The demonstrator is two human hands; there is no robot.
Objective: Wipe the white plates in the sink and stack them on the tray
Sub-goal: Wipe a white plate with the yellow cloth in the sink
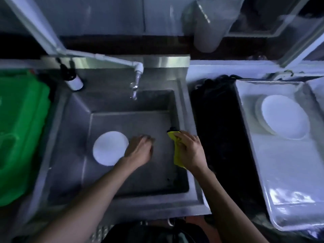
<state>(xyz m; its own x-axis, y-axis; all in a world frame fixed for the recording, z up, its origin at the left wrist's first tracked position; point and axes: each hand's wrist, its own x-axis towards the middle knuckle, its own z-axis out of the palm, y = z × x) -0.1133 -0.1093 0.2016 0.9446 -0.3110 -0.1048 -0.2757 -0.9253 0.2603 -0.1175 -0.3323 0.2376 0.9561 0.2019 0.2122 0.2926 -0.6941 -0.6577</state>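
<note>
One white plate (109,148) lies flat on the bottom of the steel sink (122,106), at its left side. My left hand (140,149) hovers low in the sink just right of that plate, fingers loosely bent and holding nothing. My right hand (190,151) grips a yellow cloth (177,151) at the sink's right wall. On the metal tray (289,181) to the right, a stack of white plates (284,117) sits in the far half.
A white tap (138,71) runs a thin stream of water into the sink's back. A small bottle (73,79) stands at the back left rim. A green plastic crate (21,134) is on the left. A dark gap (219,137) separates sink and tray.
</note>
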